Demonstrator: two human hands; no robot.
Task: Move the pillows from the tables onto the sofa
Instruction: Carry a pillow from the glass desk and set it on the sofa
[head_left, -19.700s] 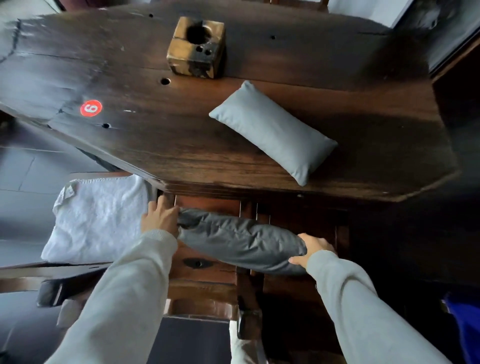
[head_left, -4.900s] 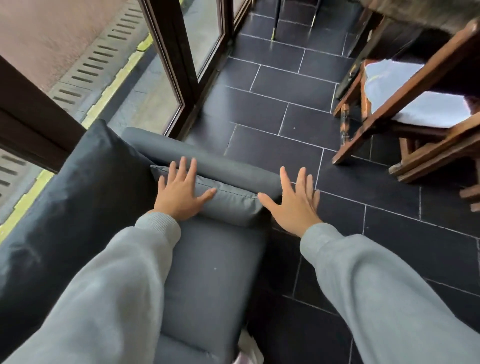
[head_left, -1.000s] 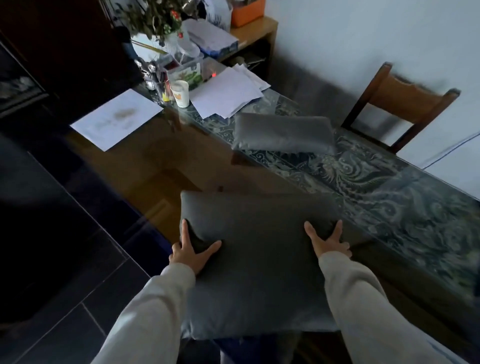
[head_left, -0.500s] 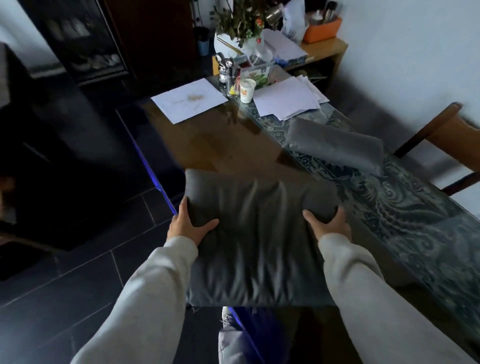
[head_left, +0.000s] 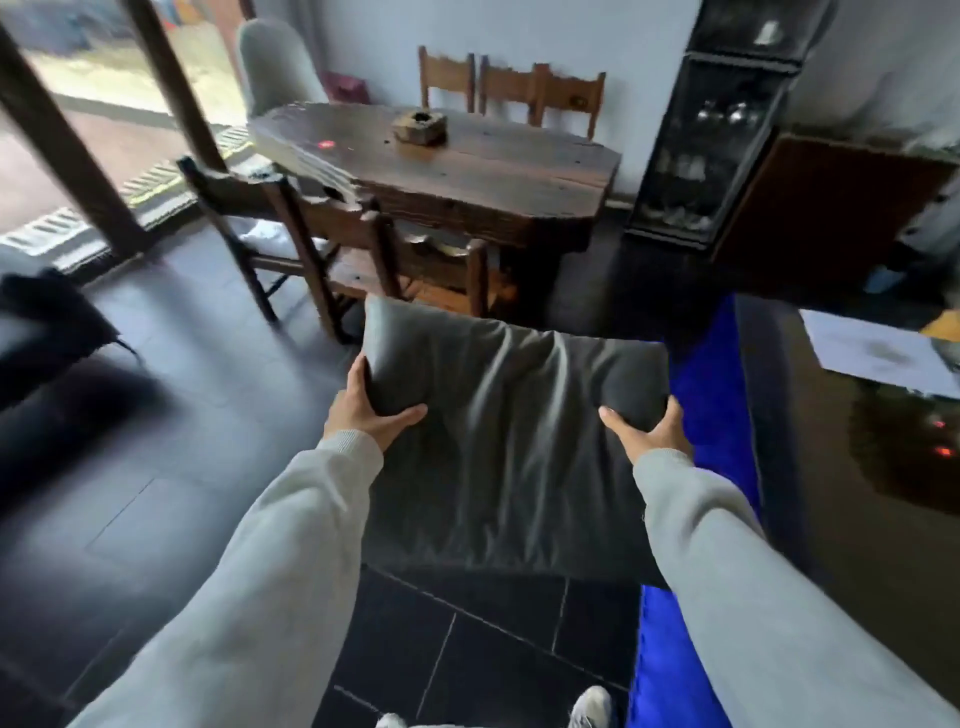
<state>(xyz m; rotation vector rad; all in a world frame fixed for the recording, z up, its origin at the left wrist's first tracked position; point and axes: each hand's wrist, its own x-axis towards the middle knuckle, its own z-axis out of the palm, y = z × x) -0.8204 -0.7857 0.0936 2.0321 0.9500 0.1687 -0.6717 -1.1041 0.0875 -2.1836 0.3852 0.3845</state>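
Big grey pillow (head_left: 514, 447) mid-frame, left hand (head_left: 366, 410) and right hand (head_left: 649, 431) fingers clamped on its far corners; keep it level, carry toward sofa (head_left: 47, 332) at left edge.

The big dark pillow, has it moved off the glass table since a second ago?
Yes. The big dark pillow, held by left hand and right hand, now hangs over the tiled floor, glass table to its right.
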